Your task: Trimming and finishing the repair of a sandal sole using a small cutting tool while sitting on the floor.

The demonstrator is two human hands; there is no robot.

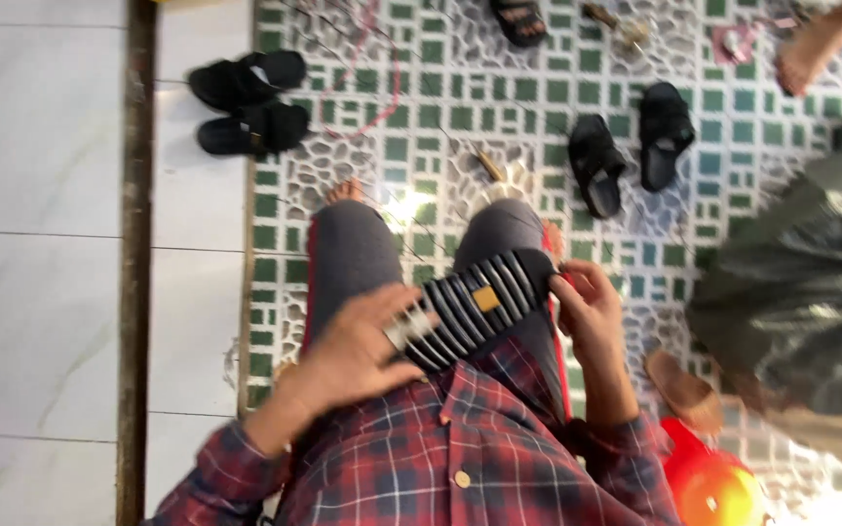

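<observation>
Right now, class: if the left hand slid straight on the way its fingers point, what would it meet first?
Probably the right hand gripping the striped shoe sole's far end; the left hand already rests on that sole.
</observation>
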